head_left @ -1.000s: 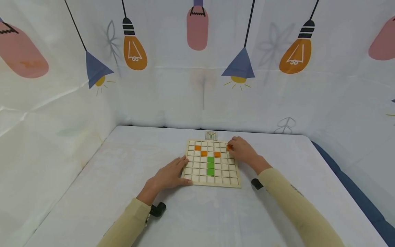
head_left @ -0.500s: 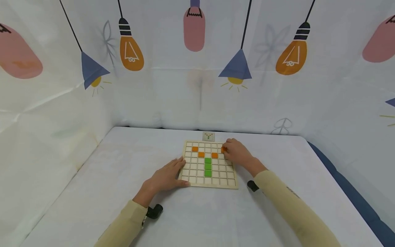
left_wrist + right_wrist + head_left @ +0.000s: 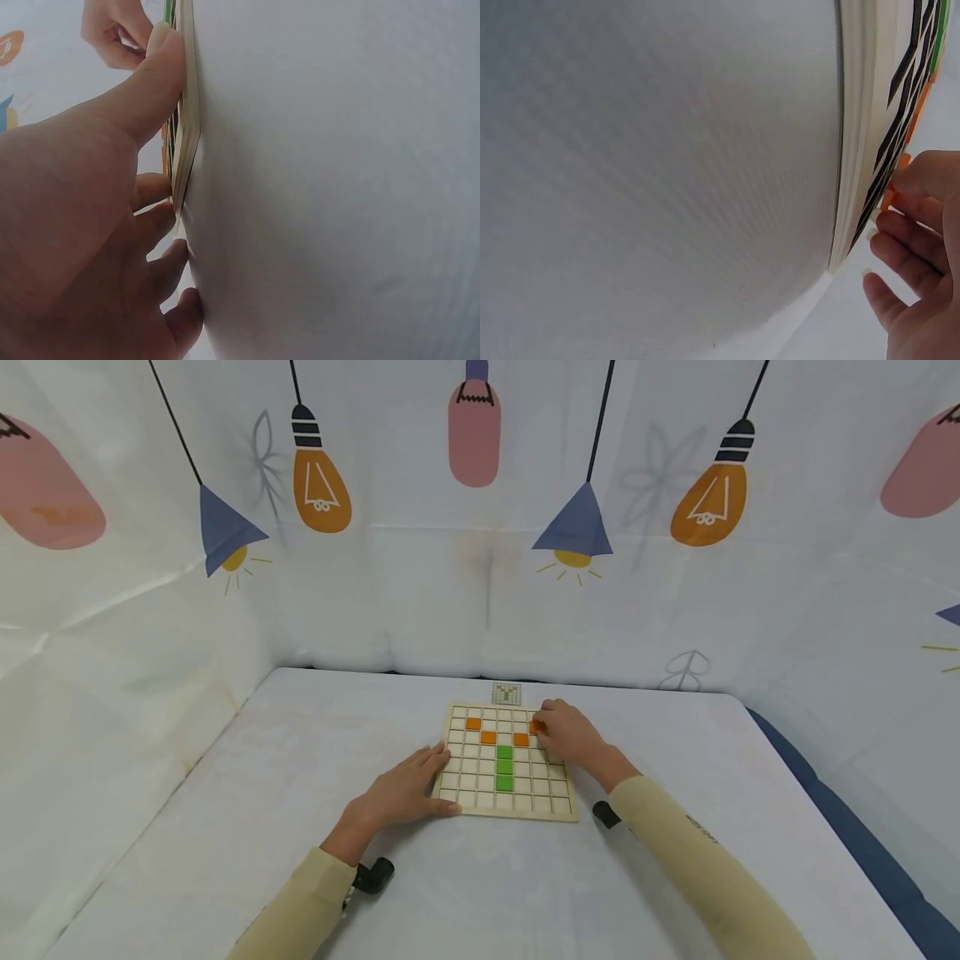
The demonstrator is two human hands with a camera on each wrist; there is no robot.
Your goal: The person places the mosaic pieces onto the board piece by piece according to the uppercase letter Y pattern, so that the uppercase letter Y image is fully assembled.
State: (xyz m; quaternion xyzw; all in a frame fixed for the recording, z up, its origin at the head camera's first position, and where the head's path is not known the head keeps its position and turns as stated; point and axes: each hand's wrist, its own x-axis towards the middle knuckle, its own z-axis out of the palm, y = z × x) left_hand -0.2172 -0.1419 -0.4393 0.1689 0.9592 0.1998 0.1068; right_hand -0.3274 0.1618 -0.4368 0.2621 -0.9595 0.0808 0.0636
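A wooden grid board (image 3: pixel 517 816) of pale squares lies on the white table. Green tiles (image 3: pixel 505 767) form a short column in its middle, with orange tiles (image 3: pixel 488 738) set above in slanting lines. My right hand (image 3: pixel 570 735) pinches another orange tile (image 3: pixel 535 727) at the board's upper right; the right wrist view shows this tile (image 3: pixel 889 199) at the thumb, close to the board's surface. My left hand (image 3: pixel 401 789) rests against the board's left side. Its thumb (image 3: pixel 161 71) lies on the front edge, and the fingers extend along the left edge.
Behind the board lies a small card (image 3: pixel 506 693) with a printed grid pattern. A white cloth (image 3: pixel 442 593) with lamp drawings hangs behind the table (image 3: pixel 337 727). Dark blue material (image 3: pixel 847 810) shows past the table's right edge.
My right hand, with the orange tile, has shifted left and slightly nearer on the board, one column inward. The left hand stays at the board's left edge. The view has turned slightly.
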